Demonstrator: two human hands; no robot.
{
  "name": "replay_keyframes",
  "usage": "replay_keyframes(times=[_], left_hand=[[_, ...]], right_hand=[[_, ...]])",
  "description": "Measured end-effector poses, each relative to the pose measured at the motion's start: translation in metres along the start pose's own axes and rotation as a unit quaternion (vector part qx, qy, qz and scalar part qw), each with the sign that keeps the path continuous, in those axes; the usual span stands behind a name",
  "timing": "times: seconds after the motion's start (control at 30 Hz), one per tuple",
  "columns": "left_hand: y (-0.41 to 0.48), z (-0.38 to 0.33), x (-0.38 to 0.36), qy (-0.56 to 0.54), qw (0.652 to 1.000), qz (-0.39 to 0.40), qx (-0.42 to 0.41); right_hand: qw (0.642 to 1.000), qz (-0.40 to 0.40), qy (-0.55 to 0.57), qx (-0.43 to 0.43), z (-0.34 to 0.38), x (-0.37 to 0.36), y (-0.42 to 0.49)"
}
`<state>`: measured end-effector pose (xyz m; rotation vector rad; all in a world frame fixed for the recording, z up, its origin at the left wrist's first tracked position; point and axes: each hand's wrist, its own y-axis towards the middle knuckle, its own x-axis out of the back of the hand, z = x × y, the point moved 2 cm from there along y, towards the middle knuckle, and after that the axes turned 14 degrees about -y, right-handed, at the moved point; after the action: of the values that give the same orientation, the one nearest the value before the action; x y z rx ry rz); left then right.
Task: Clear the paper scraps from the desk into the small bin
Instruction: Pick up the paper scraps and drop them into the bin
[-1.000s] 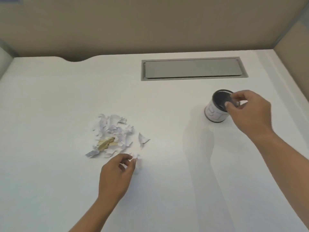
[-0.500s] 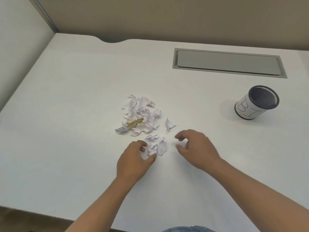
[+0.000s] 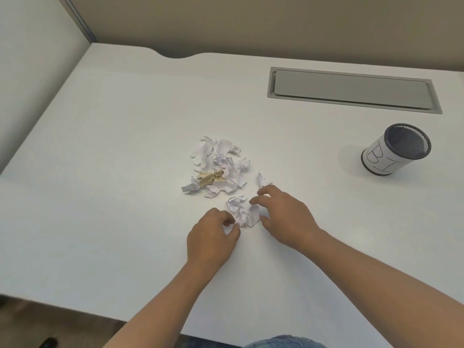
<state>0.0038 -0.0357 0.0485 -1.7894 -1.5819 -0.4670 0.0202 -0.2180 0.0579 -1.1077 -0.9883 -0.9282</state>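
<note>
White paper clump [image 3: 242,212] is lying between the hands: left hand [image 3: 212,238] is pinching its edge, right hand [image 3: 286,217] is cupping it open-fingered, probably bunching one load; bin [image 3: 394,156] is standing well apart, far right.

Crumpled white and tan paper scraps [image 3: 218,167] heaped, smaller clump [image 3: 242,212] just nearer, upright white-labelled mesh bin [image 3: 394,153] well apart rightward
</note>
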Motion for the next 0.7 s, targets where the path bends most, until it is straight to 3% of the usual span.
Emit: replay_keyframes(times=[0.3, 0.5, 0.7], left_hand=[[-0.002, -0.018, -0.015, 0.033, 0.999, 0.005, -0.003], [-0.007, -0.026, -0.020, 0.028, 0.999, 0.018, -0.010], [-0.010, -0.059, -0.023, -0.023, 0.997, 0.006, -0.077]], right_hand=[[0.999, 0.007, -0.003, -0.052, -0.013, 0.003, -0.023], [0.990, -0.011, 0.061, -0.125, -0.038, 0.006, -0.049], [0.961, -0.073, 0.153, -0.219, -0.077, 0.024, -0.076]])
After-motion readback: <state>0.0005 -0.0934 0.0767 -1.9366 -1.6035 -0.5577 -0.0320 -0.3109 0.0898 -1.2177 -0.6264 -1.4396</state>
